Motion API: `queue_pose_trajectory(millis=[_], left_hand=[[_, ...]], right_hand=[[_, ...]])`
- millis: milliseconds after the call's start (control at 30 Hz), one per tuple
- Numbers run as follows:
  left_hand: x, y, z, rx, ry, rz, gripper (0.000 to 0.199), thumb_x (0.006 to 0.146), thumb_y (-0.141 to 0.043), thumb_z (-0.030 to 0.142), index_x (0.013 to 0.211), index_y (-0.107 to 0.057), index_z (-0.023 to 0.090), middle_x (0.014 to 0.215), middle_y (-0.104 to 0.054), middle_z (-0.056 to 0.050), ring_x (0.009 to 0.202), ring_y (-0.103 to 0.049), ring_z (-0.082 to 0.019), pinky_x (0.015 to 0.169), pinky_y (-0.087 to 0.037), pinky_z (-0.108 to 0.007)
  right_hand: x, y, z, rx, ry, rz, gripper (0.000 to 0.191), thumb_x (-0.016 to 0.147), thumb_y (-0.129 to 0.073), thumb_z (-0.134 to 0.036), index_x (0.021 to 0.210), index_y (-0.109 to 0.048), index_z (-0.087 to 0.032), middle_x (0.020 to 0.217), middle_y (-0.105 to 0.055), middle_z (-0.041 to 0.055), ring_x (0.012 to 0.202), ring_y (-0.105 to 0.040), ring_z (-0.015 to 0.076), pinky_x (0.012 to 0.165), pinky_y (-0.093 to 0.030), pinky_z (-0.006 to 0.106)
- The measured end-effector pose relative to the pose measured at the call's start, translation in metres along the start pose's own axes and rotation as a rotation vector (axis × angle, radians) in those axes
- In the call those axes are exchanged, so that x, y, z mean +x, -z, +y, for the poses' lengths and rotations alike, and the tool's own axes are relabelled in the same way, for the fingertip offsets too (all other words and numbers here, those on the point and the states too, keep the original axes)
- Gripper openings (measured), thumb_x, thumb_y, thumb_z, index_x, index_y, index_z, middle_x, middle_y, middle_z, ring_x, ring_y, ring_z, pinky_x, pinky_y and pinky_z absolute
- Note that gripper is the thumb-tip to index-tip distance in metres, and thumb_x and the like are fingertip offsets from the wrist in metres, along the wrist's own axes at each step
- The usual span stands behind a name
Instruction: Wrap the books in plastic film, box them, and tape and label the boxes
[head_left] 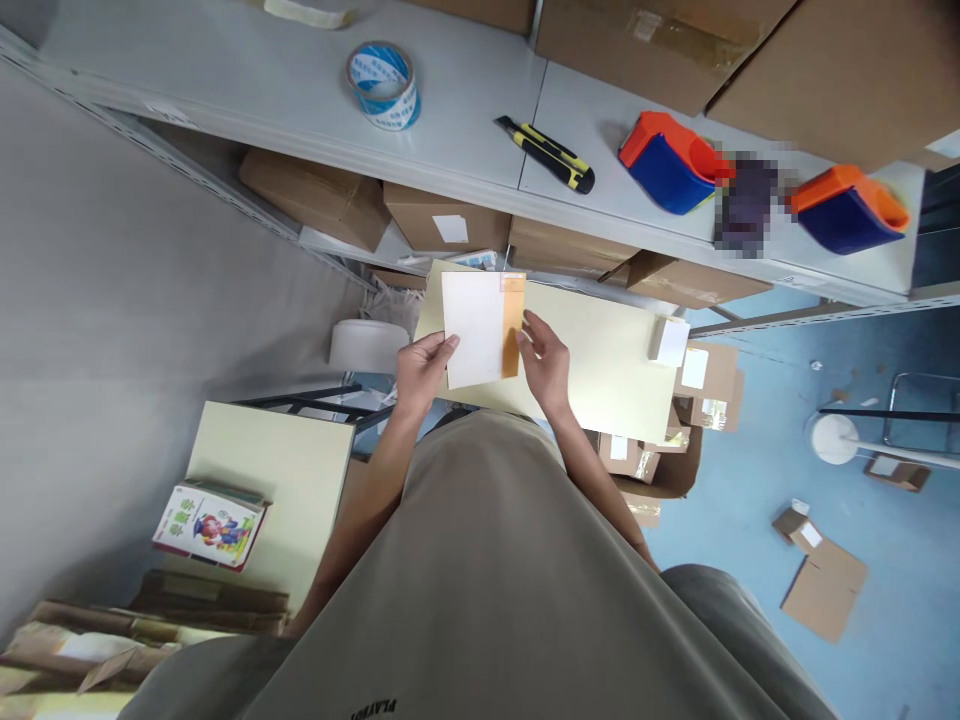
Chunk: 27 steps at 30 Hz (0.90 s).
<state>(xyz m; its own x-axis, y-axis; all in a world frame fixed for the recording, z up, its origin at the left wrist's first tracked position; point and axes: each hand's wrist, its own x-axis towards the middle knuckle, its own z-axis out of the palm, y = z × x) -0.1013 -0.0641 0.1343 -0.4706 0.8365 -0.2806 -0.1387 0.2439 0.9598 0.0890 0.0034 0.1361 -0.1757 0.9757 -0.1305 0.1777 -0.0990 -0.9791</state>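
A thin white book with an orange strip down its right side is held up over the pale yellow table. My left hand pinches its left edge, thumb on the front and the other fingers partly hidden behind. At the right edge, my right hand has its thumb against the orange strip and its fingers curled beside it. A small white box stands at the table's right end.
Above the table, a grey shelf carries a tape roll, a box cutter, two orange-and-blue tape dispensers and cardboard boxes. Picture books lie on a side table at left. Cartons and flattened cardboard are at right.
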Motion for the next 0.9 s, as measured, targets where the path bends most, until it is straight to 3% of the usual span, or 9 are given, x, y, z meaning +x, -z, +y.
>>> queue_pose_trajectory(millis=[67, 200, 333, 433, 533, 600, 667, 767, 900], left_hand=[[-0.001, -0.003, -0.001, 0.076, -0.075, 0.056, 0.038, 0.088, -0.082, 0.058, 0.091, -0.083, 0.02, 0.093, -0.083, -0.004, 0.084, -0.077, -0.022, 0.075, -0.061, -0.031], [-0.015, -0.02, -0.002, 0.165, -0.151, 0.021, 0.037, 0.094, -0.075, 0.055, 0.105, -0.085, 0.021, 0.109, -0.085, -0.004, 0.097, -0.078, -0.025, 0.088, -0.064, -0.034], [-0.029, -0.034, -0.003, 0.161, -0.175, -0.139, 0.044, 0.093, -0.076, 0.053, 0.127, -0.081, 0.024, 0.135, -0.078, -0.006, 0.119, -0.077, -0.029, 0.105, -0.064, -0.043], [-0.024, -0.024, -0.003, 0.137, -0.156, -0.221, 0.048, 0.093, -0.077, 0.052, 0.132, -0.078, 0.024, 0.138, -0.076, -0.009, 0.124, -0.075, -0.03, 0.106, -0.064, -0.042], [-0.006, -0.002, -0.006, 0.156, -0.168, -0.104, 0.054, 0.088, -0.081, 0.054, 0.132, -0.076, 0.023, 0.14, -0.074, -0.012, 0.125, -0.073, -0.028, 0.101, -0.064, -0.039], [0.005, 0.013, -0.01, 0.14, -0.137, -0.07, 0.061, 0.084, -0.085, 0.058, 0.132, -0.075, 0.022, 0.138, -0.075, -0.013, 0.121, -0.073, -0.028, 0.097, -0.064, -0.038], [0.011, 0.024, -0.014, 0.079, -0.066, -0.138, 0.06, 0.082, -0.085, 0.061, 0.125, -0.077, 0.02, 0.125, -0.08, -0.014, 0.115, -0.075, -0.027, 0.093, -0.064, -0.037], [0.01, 0.03, -0.017, 0.001, 0.024, -0.212, 0.054, 0.08, -0.086, 0.066, 0.106, -0.081, 0.018, 0.102, -0.083, -0.011, 0.099, -0.078, -0.025, 0.084, -0.064, -0.034], [0.0, 0.024, -0.013, -0.023, 0.025, -0.136, 0.056, 0.075, -0.088, 0.068, 0.099, -0.081, 0.018, 0.091, -0.082, -0.009, 0.09, -0.079, -0.025, 0.076, -0.065, -0.034]], right_hand=[[-0.004, -0.003, 0.0, -0.026, 0.02, 0.022, 0.062, 0.098, -0.064, -0.071, 0.137, -0.074, -0.024, 0.142, -0.073, 0.0124, 0.138, -0.065, 0.0312, 0.112, -0.06, 0.051], [-0.019, -0.022, -0.008, 0.057, -0.018, -0.138, 0.07, 0.092, -0.07, -0.073, 0.143, -0.071, -0.025, 0.147, -0.071, 0.009, 0.135, -0.068, 0.0318, 0.109, -0.062, 0.047], [-0.024, -0.03, -0.008, 0.05, -0.028, -0.121, 0.059, 0.095, -0.067, -0.071, 0.128, -0.077, -0.024, 0.119, -0.081, 0.0043, 0.106, -0.077, 0.0251, 0.09, -0.065, 0.035], [-0.017, -0.019, -0.003, 0.048, -0.021, -0.079, 0.053, 0.099, -0.063, -0.07, 0.108, -0.08, -0.021, 0.088, -0.079, 0.0027, 0.084, -0.073, 0.0207, 0.074, -0.061, 0.031], [-0.011, -0.005, -0.001, 0.097, -0.037, -0.119, 0.051, 0.096, -0.067, -0.07, 0.106, -0.081, -0.022, 0.091, -0.08, 0.0033, 0.085, -0.074, 0.0212, 0.076, -0.061, 0.033], [-0.011, 0.003, -0.001, 0.173, -0.06, -0.167, 0.05, 0.095, -0.069, -0.07, 0.111, -0.081, -0.024, 0.107, -0.083, 0.0051, 0.097, -0.077, 0.0239, 0.084, -0.064, 0.036], [-0.012, 0.007, -0.001, 0.242, -0.086, -0.209, 0.05, 0.093, -0.072, -0.069, 0.115, -0.081, -0.025, 0.118, -0.083, 0.006, 0.105, -0.078, 0.0261, 0.091, -0.065, 0.04], [-0.015, 0.009, 0.002, 0.273, -0.095, -0.23, 0.049, 0.093, -0.074, -0.067, 0.116, -0.081, -0.025, 0.118, -0.084, 0.0068, 0.105, -0.08, 0.0277, 0.095, -0.067, 0.045], [-0.015, 0.007, 0.009, 0.119, -0.021, -0.081, 0.052, 0.096, -0.07, -0.067, 0.126, -0.08, -0.025, 0.128, -0.081, 0.0085, 0.122, -0.076, 0.0302, 0.108, -0.062, 0.049]])
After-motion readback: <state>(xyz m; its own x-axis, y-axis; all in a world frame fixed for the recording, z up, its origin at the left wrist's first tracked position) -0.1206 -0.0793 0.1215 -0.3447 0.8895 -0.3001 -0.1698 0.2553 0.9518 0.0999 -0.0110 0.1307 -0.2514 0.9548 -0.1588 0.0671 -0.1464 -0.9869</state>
